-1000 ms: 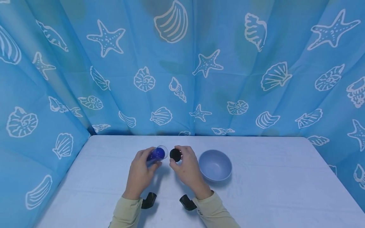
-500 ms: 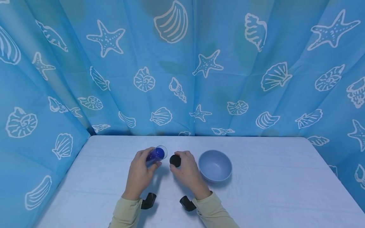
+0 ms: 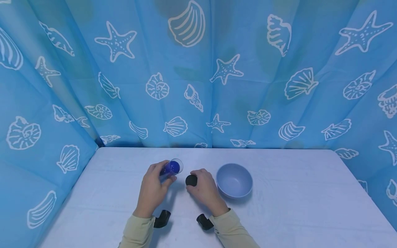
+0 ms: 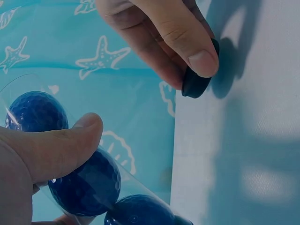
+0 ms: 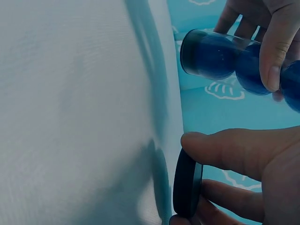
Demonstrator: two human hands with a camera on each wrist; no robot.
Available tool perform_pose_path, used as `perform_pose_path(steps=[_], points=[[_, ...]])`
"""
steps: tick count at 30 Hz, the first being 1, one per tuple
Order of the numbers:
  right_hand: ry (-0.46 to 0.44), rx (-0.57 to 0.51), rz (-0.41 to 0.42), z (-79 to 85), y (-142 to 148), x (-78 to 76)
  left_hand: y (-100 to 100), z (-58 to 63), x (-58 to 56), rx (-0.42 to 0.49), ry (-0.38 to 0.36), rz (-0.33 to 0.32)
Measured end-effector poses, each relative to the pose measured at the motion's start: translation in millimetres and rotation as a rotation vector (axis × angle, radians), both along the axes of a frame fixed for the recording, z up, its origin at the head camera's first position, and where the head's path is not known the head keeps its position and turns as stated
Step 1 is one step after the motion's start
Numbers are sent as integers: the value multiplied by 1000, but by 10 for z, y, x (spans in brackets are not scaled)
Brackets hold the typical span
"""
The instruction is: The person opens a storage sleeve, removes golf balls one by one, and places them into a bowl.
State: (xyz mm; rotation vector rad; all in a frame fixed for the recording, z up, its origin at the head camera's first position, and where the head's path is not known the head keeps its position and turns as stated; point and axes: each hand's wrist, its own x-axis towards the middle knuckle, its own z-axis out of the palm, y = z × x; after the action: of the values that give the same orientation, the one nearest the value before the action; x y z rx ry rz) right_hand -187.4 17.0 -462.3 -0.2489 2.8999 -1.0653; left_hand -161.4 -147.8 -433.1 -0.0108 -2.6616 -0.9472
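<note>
My left hand (image 3: 152, 191) grips a clear tube (image 3: 171, 168) tilted with its open mouth up and to the right. Three blue dimpled golf balls show through its wall in the left wrist view, the middle golf ball (image 4: 86, 185) partly behind my thumb. A dark end (image 5: 189, 52) closes the tube's lower end, as the right wrist view shows. Between thumb and fingertips, my right hand (image 3: 205, 190) pinches a round black cap (image 3: 191, 180), just apart from the tube. The cap is held on edge, close over the white tabletop in the right wrist view.
Right beside my right hand stands a blue-grey bowl (image 3: 234, 181), with nothing visible inside. All of this is on a white-covered table (image 3: 294, 199). A blue curtain (image 3: 198, 86) with shells and starfish hangs behind and at the sides. Black wrist devices (image 3: 162, 219) sit below both hands.
My right hand has drawn the black cap down and nearer to me, away from level with the tube's mouth. The left hand and tube have stayed in place.
</note>
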Motion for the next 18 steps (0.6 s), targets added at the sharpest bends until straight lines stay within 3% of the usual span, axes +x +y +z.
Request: perform_pose_path(steps=[18], points=[[-6,-15,8,-83,1,-23,10,7,14,2,14,-9]])
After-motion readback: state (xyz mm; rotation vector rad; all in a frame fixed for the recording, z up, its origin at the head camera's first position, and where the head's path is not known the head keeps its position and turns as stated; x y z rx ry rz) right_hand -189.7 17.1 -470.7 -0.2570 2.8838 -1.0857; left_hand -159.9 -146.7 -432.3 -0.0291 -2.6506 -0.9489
